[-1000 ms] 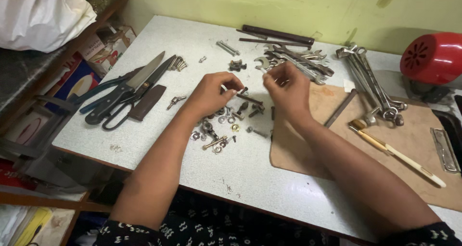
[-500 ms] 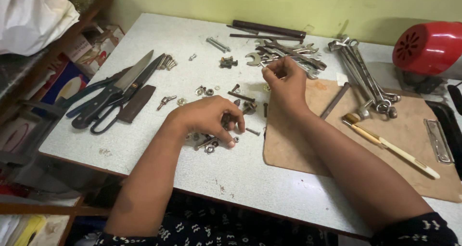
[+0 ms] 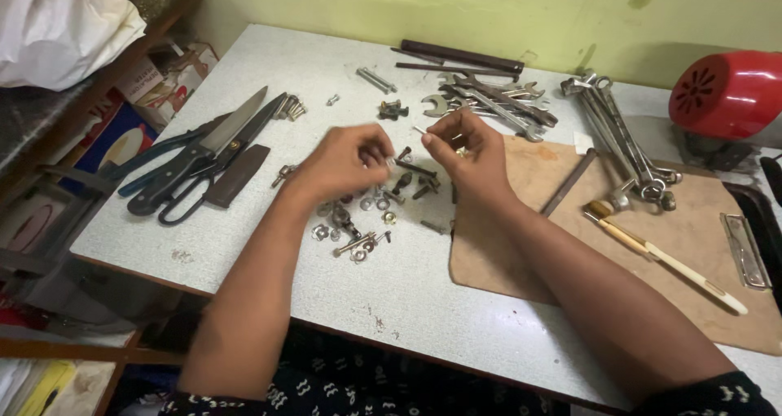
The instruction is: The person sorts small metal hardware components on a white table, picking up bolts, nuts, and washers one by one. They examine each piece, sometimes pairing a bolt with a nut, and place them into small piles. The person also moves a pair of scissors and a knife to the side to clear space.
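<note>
My left hand [image 3: 349, 159] is raised over the grey table [image 3: 244, 245], its fingertips pinched on a small shiny nut [image 3: 390, 163]. My right hand [image 3: 466, 151] is level with it, a little to the right, pinching a thin small bolt [image 3: 419, 130] that points toward the left hand. The two hands are a short gap apart. Below them lies a loose scatter of nuts, washers and bolts [image 3: 362, 225].
Scissors, a knife and a dark flat piece [image 3: 204, 159] lie at the left. Open wrenches [image 3: 489, 102], ring spanners [image 3: 623, 135] and dark rods [image 3: 460, 55] sit at the back. A brown board [image 3: 570, 245] carries a pale-handled file [image 3: 664, 257]. A red appliance [image 3: 729, 94] stands at the back right.
My left hand dropped to the pile of small parts, then came back up beside the right hand with a small nut. The right hand stayed raised.
</note>
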